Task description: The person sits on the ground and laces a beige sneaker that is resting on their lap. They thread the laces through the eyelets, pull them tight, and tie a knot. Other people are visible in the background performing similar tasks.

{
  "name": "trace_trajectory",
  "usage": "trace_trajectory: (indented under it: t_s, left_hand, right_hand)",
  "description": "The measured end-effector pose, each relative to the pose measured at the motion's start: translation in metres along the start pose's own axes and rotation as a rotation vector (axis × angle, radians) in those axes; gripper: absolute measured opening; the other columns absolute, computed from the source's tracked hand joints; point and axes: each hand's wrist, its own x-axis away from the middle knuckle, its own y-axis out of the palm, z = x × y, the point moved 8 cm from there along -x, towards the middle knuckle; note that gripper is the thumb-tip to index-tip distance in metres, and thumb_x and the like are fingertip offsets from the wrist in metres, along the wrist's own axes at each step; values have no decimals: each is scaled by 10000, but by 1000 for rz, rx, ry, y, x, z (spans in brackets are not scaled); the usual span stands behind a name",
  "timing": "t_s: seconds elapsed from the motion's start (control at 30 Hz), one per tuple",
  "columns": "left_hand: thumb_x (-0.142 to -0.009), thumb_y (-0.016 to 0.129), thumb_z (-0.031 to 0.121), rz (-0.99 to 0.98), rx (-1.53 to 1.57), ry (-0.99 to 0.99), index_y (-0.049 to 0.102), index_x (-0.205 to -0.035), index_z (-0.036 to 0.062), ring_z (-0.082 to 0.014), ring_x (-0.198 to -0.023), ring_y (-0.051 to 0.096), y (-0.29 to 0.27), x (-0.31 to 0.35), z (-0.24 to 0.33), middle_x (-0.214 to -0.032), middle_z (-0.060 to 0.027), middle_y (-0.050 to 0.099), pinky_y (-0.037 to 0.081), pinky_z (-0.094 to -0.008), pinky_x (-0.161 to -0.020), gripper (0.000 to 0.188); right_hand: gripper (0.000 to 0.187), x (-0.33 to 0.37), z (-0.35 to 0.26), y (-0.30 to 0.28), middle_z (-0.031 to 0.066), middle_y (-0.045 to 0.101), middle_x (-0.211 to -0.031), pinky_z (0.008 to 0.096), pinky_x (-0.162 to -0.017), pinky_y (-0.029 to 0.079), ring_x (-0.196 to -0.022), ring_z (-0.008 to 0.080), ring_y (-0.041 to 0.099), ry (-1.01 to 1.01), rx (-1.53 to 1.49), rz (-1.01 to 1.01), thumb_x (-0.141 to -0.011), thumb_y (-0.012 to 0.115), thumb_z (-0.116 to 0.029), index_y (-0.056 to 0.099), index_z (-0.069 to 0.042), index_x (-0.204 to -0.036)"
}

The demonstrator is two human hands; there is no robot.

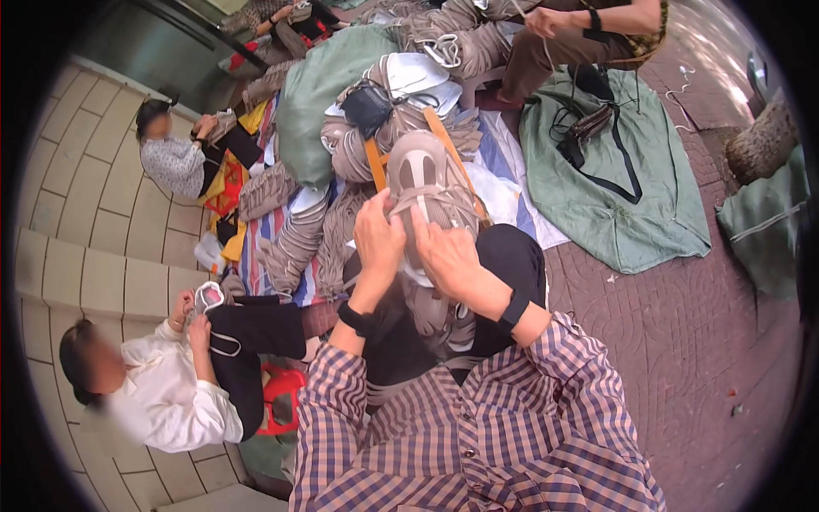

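A beige-grey shoe upper [416, 166] with pale trim points away from me over my lap, its toe between two orange-yellow bars [442, 135]. My left hand [378, 239] grips its left side, thumb and fingers bent around the edge by the lacing. On the right, my right hand [450, 260] holds the other side, the index finger laid along the middle of the lacing. Whether a lace is pinched between the fingers I cannot tell. More grey-beige uppers [435, 320] lie below the hands, between my knees.
Bundled uppers [290, 247] and a green sack [320, 102] lie ahead on a striped sheet [256, 269]. A person [162, 384] at left handles an upper; another [175, 154] sits farther off. At upper right, someone's hand [550, 21] holds a strand beside a green cloth [665, 218].
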Motion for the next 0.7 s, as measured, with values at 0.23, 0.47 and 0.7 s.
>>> trace_trajectory:
  t_s: [0.23,0.47,0.7]
  left_hand:
    - [-786,589,15,3,-96,134,615,-1074,6,-354,-931,567,-1,3,9,-988,-174,597,480,-434,-816,289]
    - [-784,606,15,-60,-196,81,482,-1141,38,-355,-966,576,10,-19,8,-1060,-164,508,521,-439,-749,378]
    - [-747,621,-2,112,-154,183,547,-941,57,-306,-925,602,-24,-1,15,-914,-104,559,530,-413,-713,216]
  right_hand:
    - [581,-3,8,-1,151,684,-815,411,-566,507,-665,305,683,61,-143,61,-820,572,-116,420,64,-1351]
    - [539,-17,3,9,166,661,-693,446,-563,494,-622,346,663,6,0,-66,-812,577,-87,443,33,-1320]
    - [589,-4,-6,16,195,649,-642,450,-569,500,-613,361,668,78,122,-202,-814,574,-111,408,26,-1362]
